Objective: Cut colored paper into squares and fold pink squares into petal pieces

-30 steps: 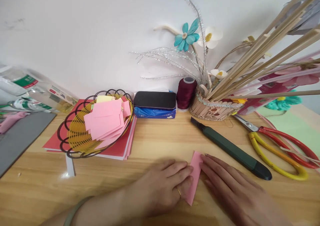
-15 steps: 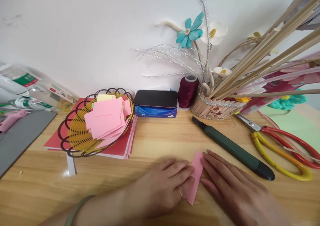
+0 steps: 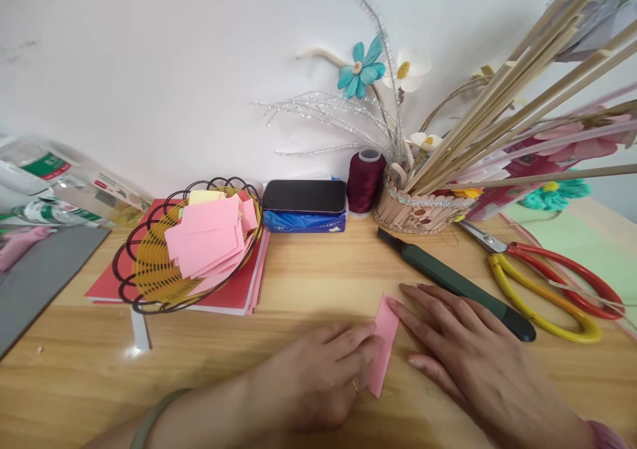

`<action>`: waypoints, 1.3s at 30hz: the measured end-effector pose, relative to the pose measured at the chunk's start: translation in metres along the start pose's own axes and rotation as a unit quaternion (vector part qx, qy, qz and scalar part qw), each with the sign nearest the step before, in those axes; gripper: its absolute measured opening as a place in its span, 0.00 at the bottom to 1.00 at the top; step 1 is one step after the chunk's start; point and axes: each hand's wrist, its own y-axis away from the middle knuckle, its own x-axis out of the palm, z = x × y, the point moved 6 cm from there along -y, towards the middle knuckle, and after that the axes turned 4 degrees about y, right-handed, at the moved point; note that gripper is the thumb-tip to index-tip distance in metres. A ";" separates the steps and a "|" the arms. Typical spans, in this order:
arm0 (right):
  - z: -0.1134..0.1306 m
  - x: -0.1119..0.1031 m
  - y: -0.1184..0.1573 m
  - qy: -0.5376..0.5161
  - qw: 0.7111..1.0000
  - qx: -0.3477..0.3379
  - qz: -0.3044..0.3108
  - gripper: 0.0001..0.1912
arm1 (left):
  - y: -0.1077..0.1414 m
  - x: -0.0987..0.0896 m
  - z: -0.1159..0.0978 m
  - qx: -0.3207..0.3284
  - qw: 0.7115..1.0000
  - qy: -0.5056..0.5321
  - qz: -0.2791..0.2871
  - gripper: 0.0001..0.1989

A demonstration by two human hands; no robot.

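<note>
A narrow strip of pink paper (image 3: 386,333), seemingly folded, lies slantwise on the wooden table. My left hand (image 3: 331,373), wearing a thin ring, has its fingers bent and pressed together on the strip's left edge; the thumb is hidden. To the right, my right hand (image 3: 462,349) lies flat with its fingers stretched out and the thumb apart. Its index fingertip touches the strip near the upper right edge. Just beyond that hand lies a dark green utility knife (image 3: 460,283).
A wicker basket (image 3: 154,273) of pink paper pieces rests on red sheets (image 3: 107,286) at left. Behind are a phone (image 3: 304,195) on a blue packet (image 3: 304,221), a maroon thread spool (image 3: 365,182) and a stick-filled pot (image 3: 423,213). Scissors (image 3: 547,290) lie at right.
My right hand has spread its fingers and drawn its thumb away from the pink strip's edge. My left hand stays on the strip. The view has shifted slightly.
</note>
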 end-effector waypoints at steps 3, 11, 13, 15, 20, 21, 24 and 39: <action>-0.002 0.002 0.001 -0.015 1.000 0.007 0.009 0.28 | 0.000 -0.005 -0.003 0.013 1.000 0.016 -0.016 0.12; -0.002 0.012 0.004 -0.060 0.997 0.001 0.039 0.38 | -0.024 -0.001 0.021 -0.058 0.994 0.086 0.036 0.11; -0.002 0.013 0.005 -0.065 0.997 0.000 0.043 0.39 | -0.032 0.002 0.029 -0.078 0.995 0.054 0.036 0.12; -0.002 0.013 0.006 -0.067 0.997 -0.001 0.046 0.39 | -0.037 0.005 0.033 -0.079 0.996 0.030 0.025 0.13; -0.001 0.011 0.006 -0.073 0.996 0.004 0.051 0.36 | -0.036 0.005 0.026 0.006 0.999 -0.033 0.015 0.10; -0.001 0.011 0.005 -0.073 0.996 0.007 0.052 0.35 | -0.034 0.005 0.023 0.022 0.999 -0.037 0.025 0.10; -0.002 0.010 0.004 -0.066 0.997 0.012 0.050 0.34 | -0.028 0.003 0.016 0.038 0.998 -0.014 0.050 0.08; 0.003 0.005 0.003 -0.007 1.000 0.004 0.005 0.31 | 0.019 -0.002 -0.017 -0.006 0.998 0.006 0.063 0.14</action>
